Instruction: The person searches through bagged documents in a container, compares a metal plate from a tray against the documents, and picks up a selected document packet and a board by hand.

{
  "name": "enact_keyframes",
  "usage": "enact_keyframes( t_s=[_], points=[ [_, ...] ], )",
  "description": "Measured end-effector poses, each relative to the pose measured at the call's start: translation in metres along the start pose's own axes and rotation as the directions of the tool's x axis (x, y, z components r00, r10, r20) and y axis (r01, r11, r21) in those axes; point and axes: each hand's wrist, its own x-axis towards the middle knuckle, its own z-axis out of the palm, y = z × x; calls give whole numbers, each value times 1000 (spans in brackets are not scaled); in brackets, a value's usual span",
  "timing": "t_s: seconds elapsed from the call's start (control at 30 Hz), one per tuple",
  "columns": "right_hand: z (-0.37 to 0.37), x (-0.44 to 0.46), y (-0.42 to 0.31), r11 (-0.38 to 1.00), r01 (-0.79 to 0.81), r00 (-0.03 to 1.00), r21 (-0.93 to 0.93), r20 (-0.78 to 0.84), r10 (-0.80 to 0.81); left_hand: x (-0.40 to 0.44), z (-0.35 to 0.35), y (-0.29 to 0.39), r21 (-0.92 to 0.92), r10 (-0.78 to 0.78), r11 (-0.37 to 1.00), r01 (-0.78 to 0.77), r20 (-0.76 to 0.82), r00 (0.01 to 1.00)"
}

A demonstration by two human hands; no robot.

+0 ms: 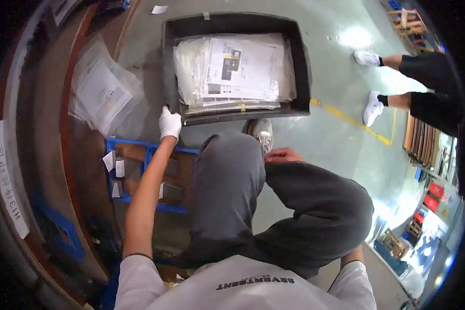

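Note:
My left hand (170,124), in a white glove, is closed on the near left corner of a black plastic bin (236,17). Inside the bin lies a stack of clear plastic sleeves holding printed sheets (245,67), with black print and a small picture on the top one. My right hand (284,155) is ungloved and shows between my bent legs, near my shoe (263,133). Its fingers are stretched toward the left and hold nothing visible; my leg hides part of that hand.
More sleeved papers (105,93) lie left of the bin beside brown boards. A blue frame (149,150) with white tags sits below my left hand. Another person's legs (398,99) in white shoes are at right, near a yellow floor line (351,121).

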Motion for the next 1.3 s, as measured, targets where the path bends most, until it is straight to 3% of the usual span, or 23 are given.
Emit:
enact_keyframes(
  t_s=[0.03, 0.1, 0.13, 0.3, 0.43, 0.63, 0.7, 0.77, 0.87, 0.9, 0.97, 1.03, 1.07, 1.1, 1.17, 1.23, 1.3],
  points=[
    [-8, -6, 19, 1000, 2, 1000, 15, -11, -2, 1, 1, -2, -45, -1, 999, 2, 16, 1000],
    [-20, -8, 46, 901, 7, 996, 435, 77, -45, 2, -3, 6, -96, 10, 995, -7, 27, 1000],
    [-22, -13, 55, 900, 11, 996, 436, 71, -47, -2, -8, 9, -77, -10, 997, 13, 46, 999],
    [-33, -30, 61, 962, 273, 952, 20, -150, -267, -6, -15, 14, -42, -27, 999, 31, 98, 995],
    [-61, -25, 49, 851, 376, 873, -367, -166, -458, -3, 3, 4, -43, -59, 997, 57, -34, 998],
    [-106, -6, 83, 501, 425, 700, -754, -78, -710, -20, -15, 33, -77, -116, 990, 116, 2, 993],
    [-106, 5, 88, 351, 436, 629, -828, 2, -777, -11, -2, 16, 41, -92, 994, 97, -98, 991],
    [-100, 6, -19, 77, 392, 521, -917, 152, -840, -17, -3, 22, 84, -99, 990, 115, -175, 980],
    [-107, 60, -86, -79, 424, 576, -902, 336, -746, -27, 0, 21, 158, -99, 979, 125, -164, 981],
    [-113, 78, -91, -108, 447, 586, -888, 382, -715, -39, -6, 31, 143, -148, 976, 166, -130, 980],
    [-129, 120, -76, -120, 464, 606, -877, 414, -679, -61, -7, 23, 155, -83, 982, 106, -149, 985],
    [-132, 142, -62, -38, 434, 785, -900, 399, -473, -107, -17, 31, 56, -86, 994, 94, -133, 987],
    [-131, 134, -64, 86, 448, 781, -890, 343, -522, -128, -10, 17, 34, -23, 999, 30, -184, 983],
    [-129, 133, -65, 71, 462, 773, -884, 362, -521, -146, -2, 2, 19, 46, 999, -42, -234, 971],
    [-132, 130, -65, 167, 407, 826, -898, 284, -486, -187, -7, -8, -10, -177, 984, 179, 94, 980],
    [-136, 133, -62, 178, 488, 776, -854, 332, -537, -226, -13, -20, -81, -87, 987, 138, 449, 889],
    [-136, 136, -59, 68, 465, 774, -883, 368, -515, -271, 11, -57, -449, -170, 750, 486, 579, 797]
  ],
)
